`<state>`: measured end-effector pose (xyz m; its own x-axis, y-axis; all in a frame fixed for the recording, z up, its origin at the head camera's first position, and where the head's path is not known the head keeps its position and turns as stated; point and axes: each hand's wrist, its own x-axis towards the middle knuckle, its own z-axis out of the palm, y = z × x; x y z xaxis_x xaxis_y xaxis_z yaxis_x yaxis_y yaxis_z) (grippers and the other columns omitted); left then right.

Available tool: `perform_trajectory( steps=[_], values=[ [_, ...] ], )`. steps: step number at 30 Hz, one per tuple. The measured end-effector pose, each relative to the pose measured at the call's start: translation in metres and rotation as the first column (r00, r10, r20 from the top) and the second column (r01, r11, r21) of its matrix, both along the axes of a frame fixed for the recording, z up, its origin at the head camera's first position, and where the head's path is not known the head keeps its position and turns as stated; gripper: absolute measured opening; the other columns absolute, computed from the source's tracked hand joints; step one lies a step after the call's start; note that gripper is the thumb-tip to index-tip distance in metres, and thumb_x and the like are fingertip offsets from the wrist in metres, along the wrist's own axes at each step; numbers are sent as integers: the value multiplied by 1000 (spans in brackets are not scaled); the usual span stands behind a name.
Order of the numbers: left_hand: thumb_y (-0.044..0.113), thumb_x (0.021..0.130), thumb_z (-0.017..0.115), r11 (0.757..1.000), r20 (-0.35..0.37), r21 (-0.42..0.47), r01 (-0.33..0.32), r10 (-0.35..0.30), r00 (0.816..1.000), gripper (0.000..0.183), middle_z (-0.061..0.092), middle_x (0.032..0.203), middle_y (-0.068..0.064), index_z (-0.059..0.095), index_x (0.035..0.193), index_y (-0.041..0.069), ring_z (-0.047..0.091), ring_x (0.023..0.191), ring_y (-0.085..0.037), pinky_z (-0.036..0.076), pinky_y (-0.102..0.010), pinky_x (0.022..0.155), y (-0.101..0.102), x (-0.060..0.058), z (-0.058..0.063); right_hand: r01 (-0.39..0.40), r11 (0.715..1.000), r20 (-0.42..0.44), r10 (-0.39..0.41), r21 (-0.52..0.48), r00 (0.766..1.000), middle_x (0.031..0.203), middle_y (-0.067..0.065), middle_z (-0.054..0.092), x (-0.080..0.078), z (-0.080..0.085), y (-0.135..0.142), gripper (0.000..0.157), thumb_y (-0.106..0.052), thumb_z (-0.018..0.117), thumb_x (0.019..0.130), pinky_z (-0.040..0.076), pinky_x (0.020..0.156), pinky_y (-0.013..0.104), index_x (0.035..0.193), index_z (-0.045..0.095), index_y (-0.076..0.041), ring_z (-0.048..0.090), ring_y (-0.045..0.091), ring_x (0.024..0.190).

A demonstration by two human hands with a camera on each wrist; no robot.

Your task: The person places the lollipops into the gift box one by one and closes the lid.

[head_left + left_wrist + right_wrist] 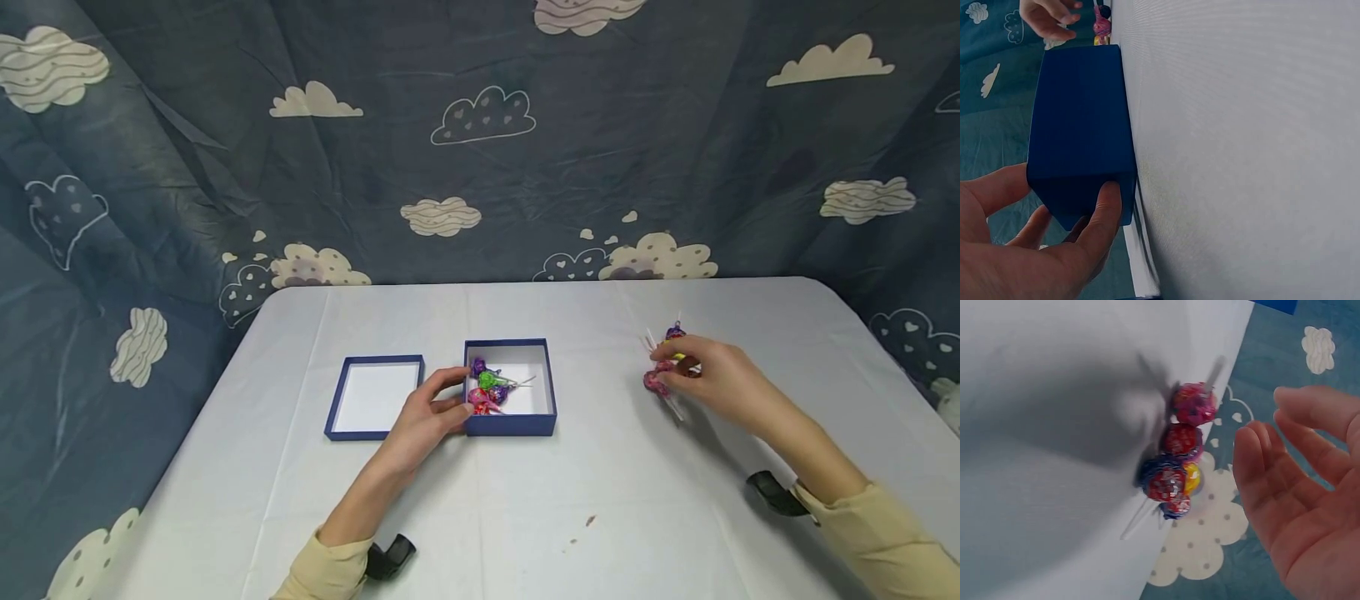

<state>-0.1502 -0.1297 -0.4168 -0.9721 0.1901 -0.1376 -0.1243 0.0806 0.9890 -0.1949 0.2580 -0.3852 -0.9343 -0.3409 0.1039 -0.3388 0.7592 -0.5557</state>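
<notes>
A blue box (510,425) with a white inside stands open, holding several wrapped lollipops (491,380) along its left side. My left hand (423,421) holds the box's left wall. In the left wrist view, one of its fingers (1107,203) lies against the box's end and another digit meets the upper corner. My right hand (708,371) hovers at a cluster of lollipops (652,381) on the right of the table. In the right wrist view, its thumb and fingers (1250,456) stand apart from the lollipops (1175,456), with nothing between them.
The box's lid (375,398), blue-rimmed and white inside, lies upturned left of the box. A white cloth covers the table (480,500). Small brown specks (590,521) mark the cloth near the front. A dark cloud-patterned curtain (480,183) hangs behind.
</notes>
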Motion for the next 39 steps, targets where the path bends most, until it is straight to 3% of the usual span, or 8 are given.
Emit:
perform_trajectory(
  steps=[13, 21, 39],
  values=[
    [3, 92, 61, 1000, 5, -14, 1, -1, 1000, 50, 43, 146, -13, 51, 140, 10, 54, 122, -33, 53, -41, 90, 1, 0, 0, -23, 996, 43, 19, 88, 999, 84, 1, 58, -1, -20, -2, 18, -2, 76, 83, 45, 58, 27, 100, 71, -7, 51, 19, 74],
    [2, 92, 61, 1000, 9, -7, -4, 4, 1000, 50, 43, 146, -13, 51, 140, 9, 54, 123, -34, 53, -41, 90, 1, 0, 0, -11, 993, 51, 5, 117, 999, 90, 5, 58, 0, -25, 2, 34, 0, 77, 81, 45, 63, 32, 114, 67, 1, 51, 20, 78],
    [1, 93, 61, 1000, 3, -1, -5, 5, 1000, 49, 43, 146, -13, 52, 140, 9, 55, 122, -34, 53, -41, 90, 0, 0, 0, 44, 996, 109, -52, 77, 993, 88, 4, 60, 3, -34, -1, 30, -5, 79, 81, 45, 60, 29, 109, 70, -7, 51, 20, 76]
  ],
)
